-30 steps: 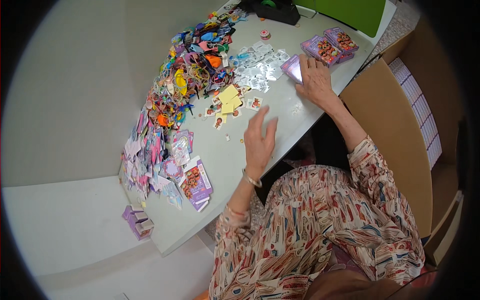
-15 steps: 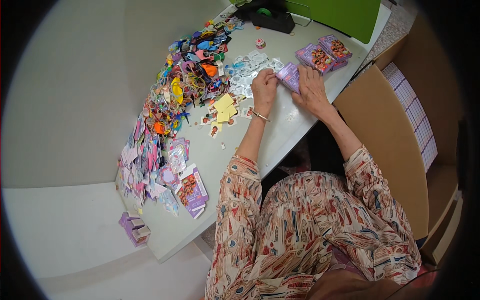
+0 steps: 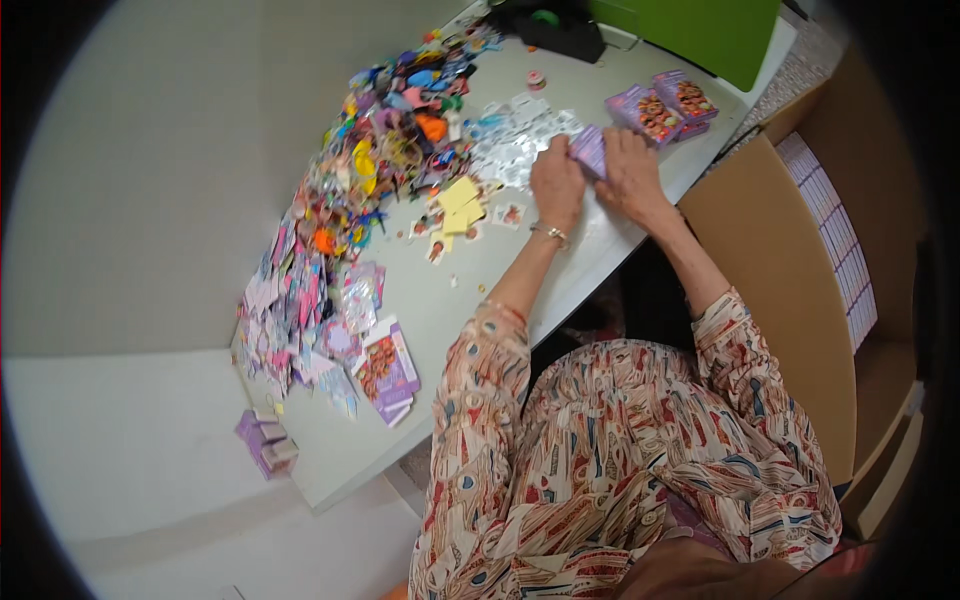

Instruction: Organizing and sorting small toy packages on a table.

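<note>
A small purple carton [image 3: 589, 151] stands between my hands near the table's right edge. My right hand [image 3: 632, 182] grips it from the right, fingers bent over its side. Against the carton's left edge, my left hand [image 3: 558, 185] is closed, with the fingertips partly hidden and a bracelet at the wrist. Silvery-white small packets [image 3: 520, 140] are spread just beyond my left hand. Just past my right hand lie filled purple cartons [image 3: 648, 114] with a picture of figures on top.
Colourful small trinkets [image 3: 400, 130] form a long heap along the wall. Yellow paper slips [image 3: 460, 205] lie over small picture cards. A flat purple carton [image 3: 388, 370] lies near the front edge. A black tape dispenser [image 3: 550, 28] stands at the back; a big cardboard box [image 3: 770, 270] is on the right.
The view has shifted slightly. My left hand has closed in on the carton's left edge, its fingers more bent, while my right hand keeps its grip on the carton.
</note>
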A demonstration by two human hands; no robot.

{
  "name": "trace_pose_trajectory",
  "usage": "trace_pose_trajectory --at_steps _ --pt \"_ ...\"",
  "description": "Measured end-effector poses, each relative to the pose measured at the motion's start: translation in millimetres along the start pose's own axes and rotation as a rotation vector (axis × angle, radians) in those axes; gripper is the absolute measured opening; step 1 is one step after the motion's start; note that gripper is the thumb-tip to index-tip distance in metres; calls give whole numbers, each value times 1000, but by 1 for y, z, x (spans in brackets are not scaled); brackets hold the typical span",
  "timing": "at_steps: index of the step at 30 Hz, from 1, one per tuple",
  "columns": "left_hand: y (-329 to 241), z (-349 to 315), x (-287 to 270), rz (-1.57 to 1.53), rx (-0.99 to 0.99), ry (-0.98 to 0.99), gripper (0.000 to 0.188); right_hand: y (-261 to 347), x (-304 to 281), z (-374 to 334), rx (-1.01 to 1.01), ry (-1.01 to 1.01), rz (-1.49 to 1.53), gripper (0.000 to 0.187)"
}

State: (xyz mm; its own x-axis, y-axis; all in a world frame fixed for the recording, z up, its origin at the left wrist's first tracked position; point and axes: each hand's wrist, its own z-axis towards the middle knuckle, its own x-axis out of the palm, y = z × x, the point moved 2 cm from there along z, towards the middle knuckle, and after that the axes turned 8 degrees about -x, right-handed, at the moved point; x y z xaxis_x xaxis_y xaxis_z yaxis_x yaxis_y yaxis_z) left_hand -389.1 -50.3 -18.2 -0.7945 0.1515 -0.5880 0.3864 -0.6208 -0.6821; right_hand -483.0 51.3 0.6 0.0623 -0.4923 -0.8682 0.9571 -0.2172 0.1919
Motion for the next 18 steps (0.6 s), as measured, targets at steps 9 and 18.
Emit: trace_pose_trajectory --at_steps 9,18 --pt "-9 -30 -65 -102 -5 4 47 -9 4 6 -83 83 -191 65" --pt "57 -141 -273 839 -110 -129 67 16 -12 21 -194 -158 -342 66"
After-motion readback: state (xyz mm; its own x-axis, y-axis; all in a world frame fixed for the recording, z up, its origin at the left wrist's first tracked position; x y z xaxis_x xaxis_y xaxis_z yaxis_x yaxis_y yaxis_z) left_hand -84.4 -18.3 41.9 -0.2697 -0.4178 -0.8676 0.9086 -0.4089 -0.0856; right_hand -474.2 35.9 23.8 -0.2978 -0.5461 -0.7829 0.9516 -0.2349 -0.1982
